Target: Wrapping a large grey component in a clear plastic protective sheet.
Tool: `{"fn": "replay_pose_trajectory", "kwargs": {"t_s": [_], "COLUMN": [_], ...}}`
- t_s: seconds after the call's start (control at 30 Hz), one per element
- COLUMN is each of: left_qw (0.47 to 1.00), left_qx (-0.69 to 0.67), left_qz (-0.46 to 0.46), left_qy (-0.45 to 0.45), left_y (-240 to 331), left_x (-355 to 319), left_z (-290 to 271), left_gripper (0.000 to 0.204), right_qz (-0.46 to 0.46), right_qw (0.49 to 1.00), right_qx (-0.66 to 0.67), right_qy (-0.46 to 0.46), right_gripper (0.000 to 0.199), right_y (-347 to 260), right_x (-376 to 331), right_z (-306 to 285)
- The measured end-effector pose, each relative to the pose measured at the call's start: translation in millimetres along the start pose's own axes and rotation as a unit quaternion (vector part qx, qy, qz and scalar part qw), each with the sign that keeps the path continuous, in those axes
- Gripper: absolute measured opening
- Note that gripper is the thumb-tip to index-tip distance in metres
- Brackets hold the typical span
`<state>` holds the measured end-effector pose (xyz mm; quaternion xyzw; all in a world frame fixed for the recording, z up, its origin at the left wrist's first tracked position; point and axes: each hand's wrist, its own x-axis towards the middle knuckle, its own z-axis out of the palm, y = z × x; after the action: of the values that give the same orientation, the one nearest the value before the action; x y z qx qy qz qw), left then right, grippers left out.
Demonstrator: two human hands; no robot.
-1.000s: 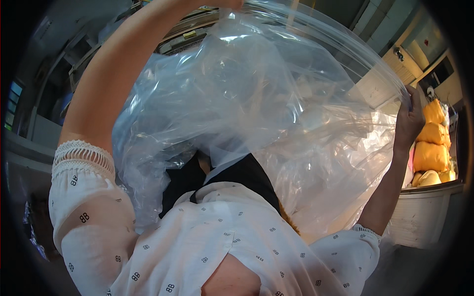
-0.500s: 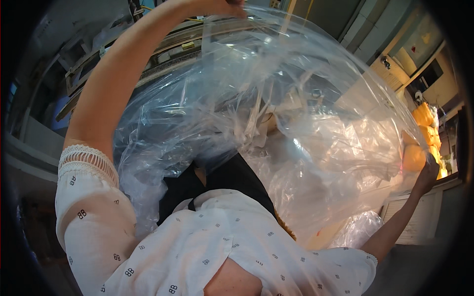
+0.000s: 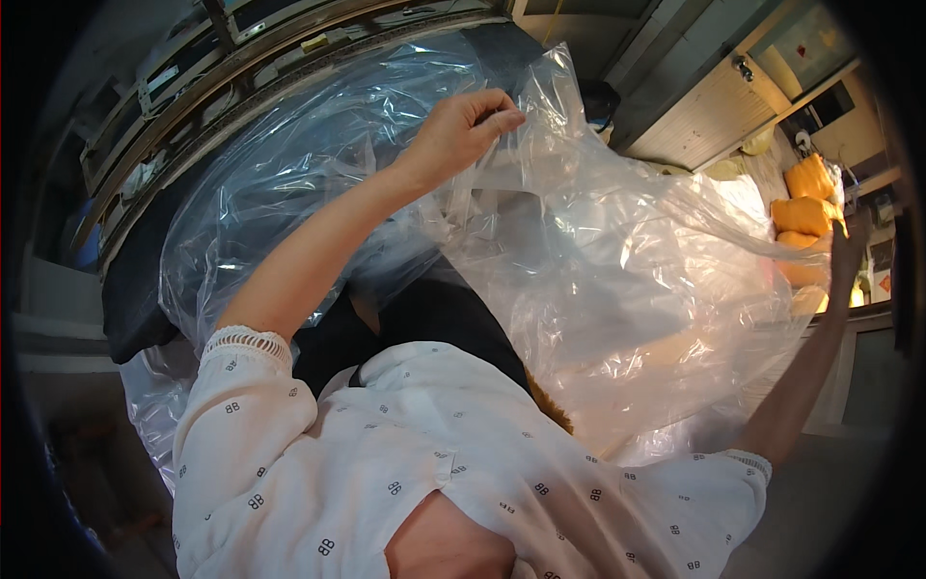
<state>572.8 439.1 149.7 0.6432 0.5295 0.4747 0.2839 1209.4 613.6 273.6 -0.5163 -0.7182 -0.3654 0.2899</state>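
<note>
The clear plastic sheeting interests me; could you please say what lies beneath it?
A dark surface shows past the left edge of the sheeting, apparently continuing beneath. Folds and glare hide what lies under the right part.

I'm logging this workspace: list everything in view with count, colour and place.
plastic: count unclear, clear, across the middle
rails: several, brown, upper left
block: one, yellow, on the rails
dark surface: one, black, left, partly under the plastic
door: one, white, upper right
knob: one, dark, on the door
bundles: several, orange, right
fuzzy edge: one, brown, lower middle
blouse: one, white, dark-printed, bottom
trousers: one pair, black, lower centre
left hand: one, bare, upper centre
right hand: one, bare, blurred, far right
</note>
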Motion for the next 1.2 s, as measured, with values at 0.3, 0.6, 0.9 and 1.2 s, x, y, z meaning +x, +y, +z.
{"fn": "replay_pose_trajectory", "kwargs": {"t_s": [0.3, 0.6, 0.9, 1.2], "left_qw": [0.986, 0.848, 0.860, 0.958], "left_qx": [0.129, 0.474, 0.195, 0.078], "left_qz": [0.099, -0.086, -0.432, -0.270], "left_qy": [-0.042, 0.220, 0.191, 0.053], "left_y": [13, -82, -175, 11], "left_x": [-39, -208, -543, -229], "left_z": [-42, -215, -116, -248], "left_gripper": [0.015, 0.009, 0.030, 0.018], "right_qz": [-0.033, 0.170, -0.213, -0.354], "right_qw": [0.622, 0.226, 0.456, 0.539], "right_qx": [0.709, 0.795, 0.781, 0.670], "right_qy": [-0.331, -0.536, -0.370, -0.367], "right_gripper": [0.053, 0.023, 0.003, 0.020], "right_y": [-518, -573, -629, -575], "right_x": [-50, -48, -102, -115], "right_z": [-35, 30, -48, -83]}}
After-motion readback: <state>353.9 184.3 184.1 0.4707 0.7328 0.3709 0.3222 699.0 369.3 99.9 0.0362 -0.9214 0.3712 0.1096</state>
